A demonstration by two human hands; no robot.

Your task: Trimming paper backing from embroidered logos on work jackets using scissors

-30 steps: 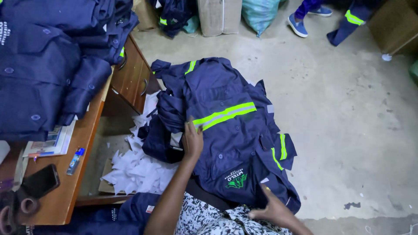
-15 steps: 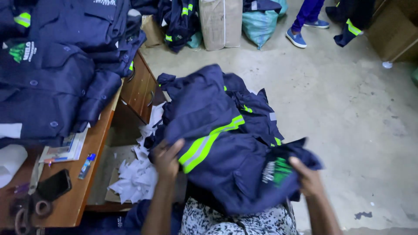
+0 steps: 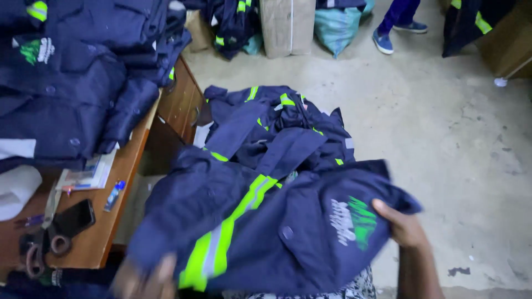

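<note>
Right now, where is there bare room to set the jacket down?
Freest: the concrete floor right of the garment heap, up to the cardboard box and teal sack. The wooden desk shows only a narrow strip between the stacked jackets, phone and scissors. Both hands, left and right, grip the jacket.

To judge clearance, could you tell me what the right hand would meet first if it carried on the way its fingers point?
Probably the jacket itself: the right hand grips its edge, fingers pointing left into the cloth.
</note>
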